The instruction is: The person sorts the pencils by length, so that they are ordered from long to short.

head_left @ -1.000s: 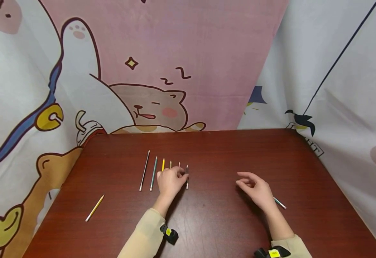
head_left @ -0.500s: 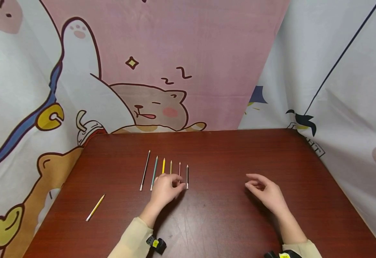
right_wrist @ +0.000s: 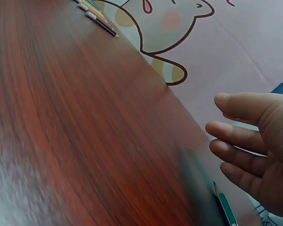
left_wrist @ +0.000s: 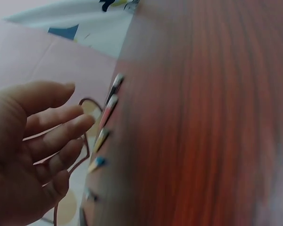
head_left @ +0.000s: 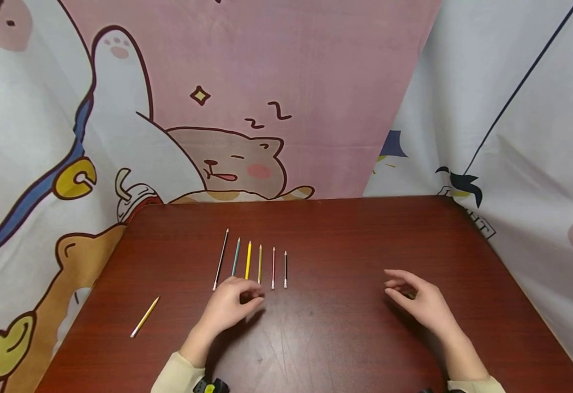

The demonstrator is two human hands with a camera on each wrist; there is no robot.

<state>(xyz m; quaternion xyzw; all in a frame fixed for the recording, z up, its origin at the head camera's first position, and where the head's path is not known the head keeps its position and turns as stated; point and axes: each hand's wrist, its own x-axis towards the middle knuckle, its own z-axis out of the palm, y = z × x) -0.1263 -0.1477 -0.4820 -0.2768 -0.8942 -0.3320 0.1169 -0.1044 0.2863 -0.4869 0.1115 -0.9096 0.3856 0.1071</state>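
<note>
Several pencils lie side by side in a row. From the left come a long black pencil (head_left: 220, 259), a teal pencil (head_left: 236, 256), a yellow pencil (head_left: 248, 261), a gold-brown pencil (head_left: 260, 265), a pinkish-red pencil (head_left: 274, 268) and a short black pencil (head_left: 285, 270). Just in front of the row's left part, my left hand (head_left: 228, 305) hovers with loosely bent fingers around nothing. It covers the teal pencil's near end. My right hand (head_left: 426, 303), also relaxed and holding nothing, is above the table at the right. A green pencil (right_wrist: 225, 205) lies below it, hidden in the head view.
Another yellow pencil (head_left: 145, 317) with a white end lies slanted at the left of the brown table (head_left: 335, 338). A cartoon-printed cloth (head_left: 335, 98) hangs along the table's far edge and sides.
My left hand has drawn back from the row, toward me and left, uncovering more pencils. My right hand has shifted right and slightly nearer, covering the green pencil. The row looks unmoved.
</note>
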